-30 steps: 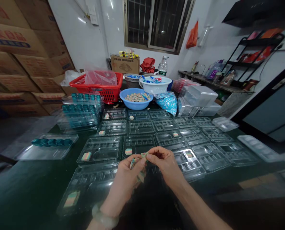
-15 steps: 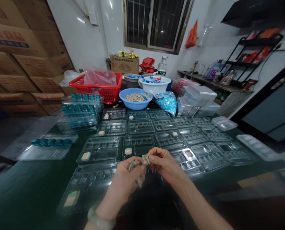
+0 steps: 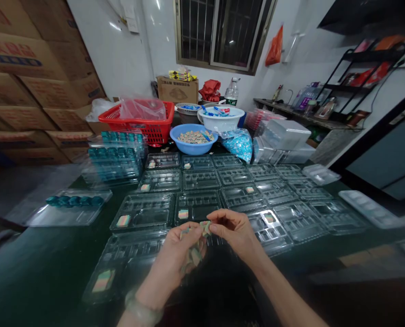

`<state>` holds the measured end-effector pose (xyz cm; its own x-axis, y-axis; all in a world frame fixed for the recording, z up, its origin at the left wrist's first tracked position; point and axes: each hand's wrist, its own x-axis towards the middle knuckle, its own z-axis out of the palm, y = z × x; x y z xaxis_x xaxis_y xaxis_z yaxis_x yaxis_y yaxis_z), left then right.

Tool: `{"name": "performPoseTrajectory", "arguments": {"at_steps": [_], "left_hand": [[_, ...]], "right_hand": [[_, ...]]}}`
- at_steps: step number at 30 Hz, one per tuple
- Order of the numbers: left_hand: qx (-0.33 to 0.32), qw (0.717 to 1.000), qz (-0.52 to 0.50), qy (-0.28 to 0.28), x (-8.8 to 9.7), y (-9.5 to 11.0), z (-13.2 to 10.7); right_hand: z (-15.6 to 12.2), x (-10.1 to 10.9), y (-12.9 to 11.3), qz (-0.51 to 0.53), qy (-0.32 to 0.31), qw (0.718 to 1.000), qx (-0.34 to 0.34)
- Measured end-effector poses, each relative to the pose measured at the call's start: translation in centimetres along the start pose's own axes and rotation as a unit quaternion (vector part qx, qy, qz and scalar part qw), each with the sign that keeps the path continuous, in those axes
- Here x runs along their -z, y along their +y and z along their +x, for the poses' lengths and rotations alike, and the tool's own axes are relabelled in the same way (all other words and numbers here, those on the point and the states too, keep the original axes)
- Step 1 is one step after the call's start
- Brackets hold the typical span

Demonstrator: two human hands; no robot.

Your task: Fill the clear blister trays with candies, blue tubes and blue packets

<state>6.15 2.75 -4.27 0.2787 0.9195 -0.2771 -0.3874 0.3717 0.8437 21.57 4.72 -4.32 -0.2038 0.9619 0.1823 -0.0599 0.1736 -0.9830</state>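
Observation:
My left hand (image 3: 178,250) is closed around several small pastel-striped pieces (image 3: 194,255), partly hidden by its fingers. Fingertips of my right hand (image 3: 234,231) pinch small pastel pieces (image 3: 205,228) at the left thumb and forefinger, so both hands touch there. Under and beyond the hands lie rows of clear plastic trays (image 3: 154,210) with moulded compartments. Some trays hold a little stack of pink, white and green striped pieces, such as the stack (image 3: 103,280) at front left and another stack (image 3: 183,214) just past my hands.
A blue basin (image 3: 192,146) of similar pieces stands behind the trays, near a white basin (image 3: 221,121) with blue items. Left are a red basket (image 3: 154,131) and stacked trays with teal pieces (image 3: 115,156). A bag of blue bits (image 3: 239,146) and clear boxes (image 3: 286,134) stand right.
My fingers have shifted slightly on the pieces, and both hands stay together in nearly the same spot. The trays and stacks look unchanged.

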Motion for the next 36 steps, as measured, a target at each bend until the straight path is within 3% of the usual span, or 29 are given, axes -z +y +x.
{"name": "performPoseTrajectory", "arguments": {"at_steps": [7,23,30,33,36], "left_hand": [[-0.03,0.999,-0.012,0.029,-0.4,0.0,0.3],[0.0,1.0,-0.014,0.01,-0.3,-0.5,0.3],[0.074,0.992,-0.078,0.073,-0.2,-1.1,0.9],[0.063,0.99,-0.101,0.069,-0.3,-1.0,0.9],[0.004,0.995,-0.066,0.071,-0.7,-0.6,0.6]], "right_hand": [[-1.0,-0.5,0.1,-0.17,0.012,0.974,0.149],[-2.0,-0.7,0.1,-0.213,0.025,0.959,0.187],[-2.7,-1.0,-0.1,-0.277,0.014,0.918,0.283],[-2.8,-1.0,-0.4,-0.218,0.04,0.944,0.243],[-2.7,-0.7,-0.8,-0.124,0.06,0.982,0.13]]}}
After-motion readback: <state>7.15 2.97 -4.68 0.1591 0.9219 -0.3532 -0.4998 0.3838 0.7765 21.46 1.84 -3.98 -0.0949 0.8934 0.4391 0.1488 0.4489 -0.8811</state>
